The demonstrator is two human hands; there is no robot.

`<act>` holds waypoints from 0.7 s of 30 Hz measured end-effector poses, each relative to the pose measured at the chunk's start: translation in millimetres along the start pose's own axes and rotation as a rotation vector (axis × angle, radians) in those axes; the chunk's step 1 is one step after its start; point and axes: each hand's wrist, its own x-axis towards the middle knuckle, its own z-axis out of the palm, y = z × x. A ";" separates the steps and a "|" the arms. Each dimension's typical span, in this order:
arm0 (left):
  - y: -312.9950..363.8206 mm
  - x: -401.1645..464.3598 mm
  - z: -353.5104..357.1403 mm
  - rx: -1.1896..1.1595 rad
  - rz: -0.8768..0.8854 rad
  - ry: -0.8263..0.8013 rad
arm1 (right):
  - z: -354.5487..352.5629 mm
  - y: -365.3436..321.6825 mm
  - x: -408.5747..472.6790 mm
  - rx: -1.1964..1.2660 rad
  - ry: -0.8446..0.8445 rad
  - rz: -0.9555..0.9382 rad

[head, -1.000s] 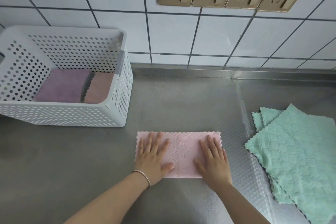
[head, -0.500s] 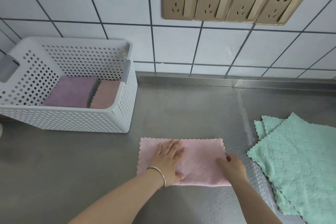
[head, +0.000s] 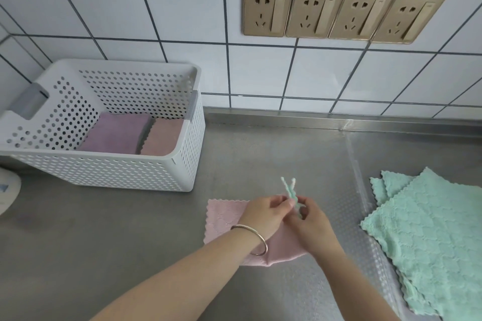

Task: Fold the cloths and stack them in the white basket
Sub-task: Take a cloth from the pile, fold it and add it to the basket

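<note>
We see the pink cloth (head: 224,219) lying left-right, its right end raised edge-on. Left hand (head: 263,216) and right hand (head: 310,224) both pinch that end; white basket (head: 130,172) well apart.

The basket (head: 109,164) sat at the counter's (head: 273,159) back-left with two folded cloths (head: 117,135) inside, unfolded cloths (head: 427,240) stacked along the right edge.

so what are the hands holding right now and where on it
Both hands, left and right, pinch the pink cloth at its raised folded edge.
</note>
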 end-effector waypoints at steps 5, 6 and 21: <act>-3.8 1.5 -16.9 -0.144 -0.194 0.155 | 33.9 -17.3 -21.3 -0.126 0.021 -0.226; -7.1 1.4 -22.4 -0.120 -0.214 0.190 | 41.1 -16.1 -24.3 -0.154 -0.004 -0.295; -60.1 -8.2 -58.8 -0.075 -0.190 0.379 | 79.1 59.4 -27.5 -0.748 -0.067 -0.648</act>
